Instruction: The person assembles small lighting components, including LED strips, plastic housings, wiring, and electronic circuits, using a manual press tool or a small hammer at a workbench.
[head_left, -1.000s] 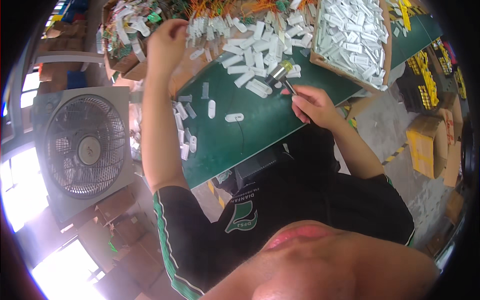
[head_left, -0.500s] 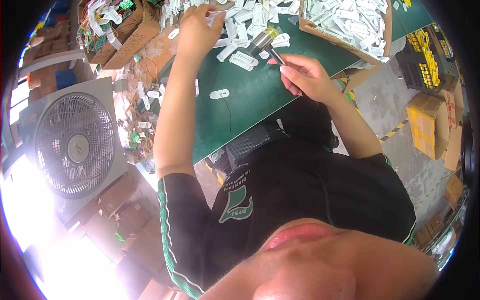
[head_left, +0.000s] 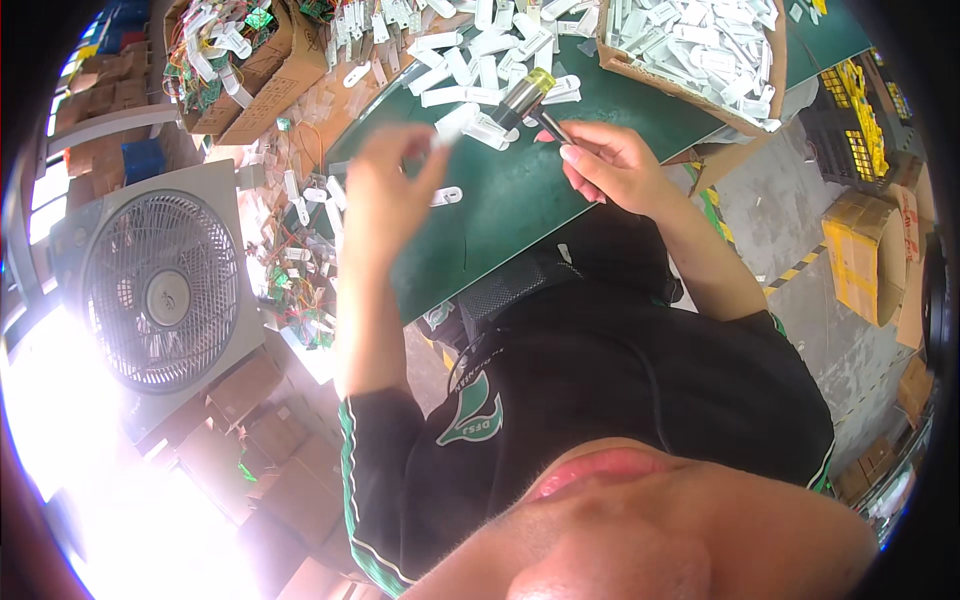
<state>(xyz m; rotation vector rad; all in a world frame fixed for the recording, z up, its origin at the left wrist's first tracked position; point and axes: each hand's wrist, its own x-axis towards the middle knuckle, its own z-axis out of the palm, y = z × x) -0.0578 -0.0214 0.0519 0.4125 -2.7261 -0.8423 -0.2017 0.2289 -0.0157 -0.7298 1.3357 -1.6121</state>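
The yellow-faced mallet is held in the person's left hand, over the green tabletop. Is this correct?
Not quite: the head view shows the yellow-faced mallet held in the right hand, not the left hand. It is indeed over the green tabletop.

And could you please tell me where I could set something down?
Bare green tabletop lies on the mallet's near side, between the white piece by the left hand and the right hand; a narrower strip separates that hand from the cardboard box. Loose white pieces crowd the area beyond the mallet.
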